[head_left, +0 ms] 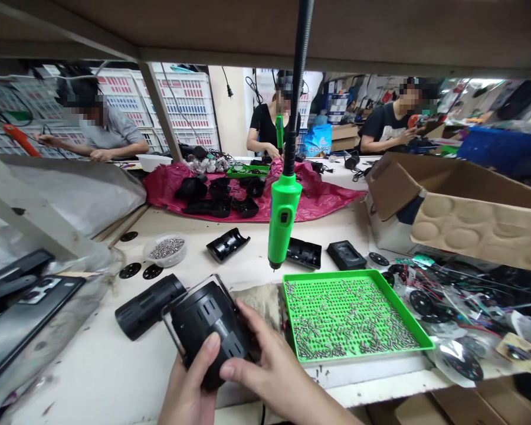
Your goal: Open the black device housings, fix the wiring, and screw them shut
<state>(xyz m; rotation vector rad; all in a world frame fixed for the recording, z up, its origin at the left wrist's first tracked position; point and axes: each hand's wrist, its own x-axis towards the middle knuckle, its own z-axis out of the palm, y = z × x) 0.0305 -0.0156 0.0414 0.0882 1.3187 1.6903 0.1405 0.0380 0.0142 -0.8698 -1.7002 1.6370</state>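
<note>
A black cylindrical plastic housing [212,324] with slots and a metal bracket is held between both hands, tilted above the bench. My left hand [192,378] grips its lower left side, thumb across the front. From the right, my right hand [269,360] wraps round it, with the thumb near its lower end. Just behind lies a second black cylinder [148,307] on the table. A green electric screwdriver [285,221] hangs bit down from a dark cable, beyond and above the hands. To the right sits a green perforated tray [358,354] with many small screws.
A clear bowl of small metal parts [166,249] and black discs [130,270] lie left. Black half shells [228,244] sit behind. Wires and discs [451,301] heap at right below a cardboard box [398,183]. A phone [30,319] rests left. Three people work across the tables.
</note>
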